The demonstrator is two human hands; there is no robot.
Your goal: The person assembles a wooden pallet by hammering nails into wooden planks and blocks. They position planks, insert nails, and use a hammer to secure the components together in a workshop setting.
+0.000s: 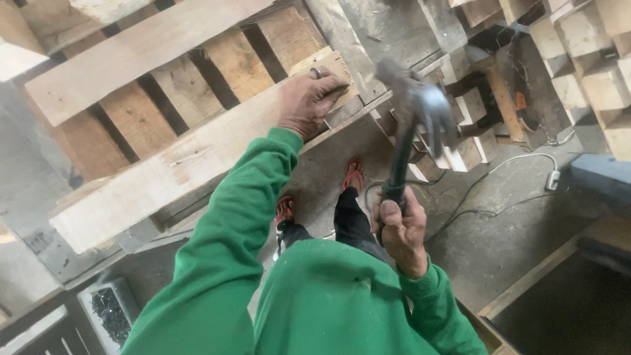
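Open air between right hand with raised hammer and wooden pallet; bare concrete floor below, free to the right. Left hand blocks pallet's right end. Cables cross the floor. Stacked wood blocks crowd far right; nail box near left.

1. Pallet is the landmark; left hand rests on its right end.
2. Hammer is right of the pallet, its handle in the right hand.
3. Feet stand on the floor below the pallet's right end.
4. Nail box sits below the pallet.
5. Cable lies far right of the pallet.
6. Block stacks are at the far right.
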